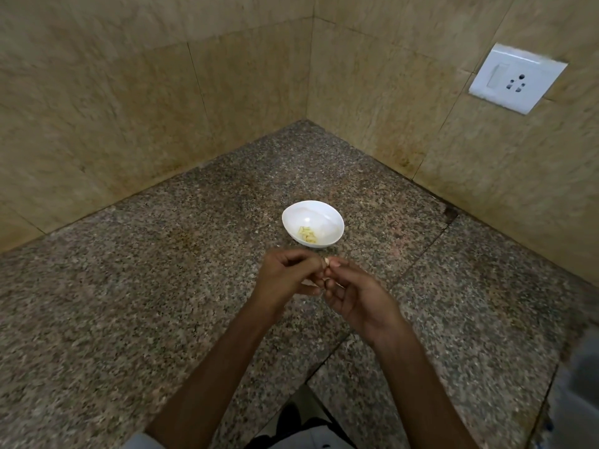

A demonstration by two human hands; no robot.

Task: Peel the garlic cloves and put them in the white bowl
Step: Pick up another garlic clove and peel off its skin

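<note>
Pinching a clove between curled fingertips of left hand and right hand, hovering near the bowl sitting straight ahead.

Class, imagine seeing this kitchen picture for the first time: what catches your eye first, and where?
First, the white bowl on the speckled counter, a few peeled cloves in its bottom. Just nearer, the left hand and right hand together pinch a garlic clove. A white wall socket stands out at upper right.
</note>
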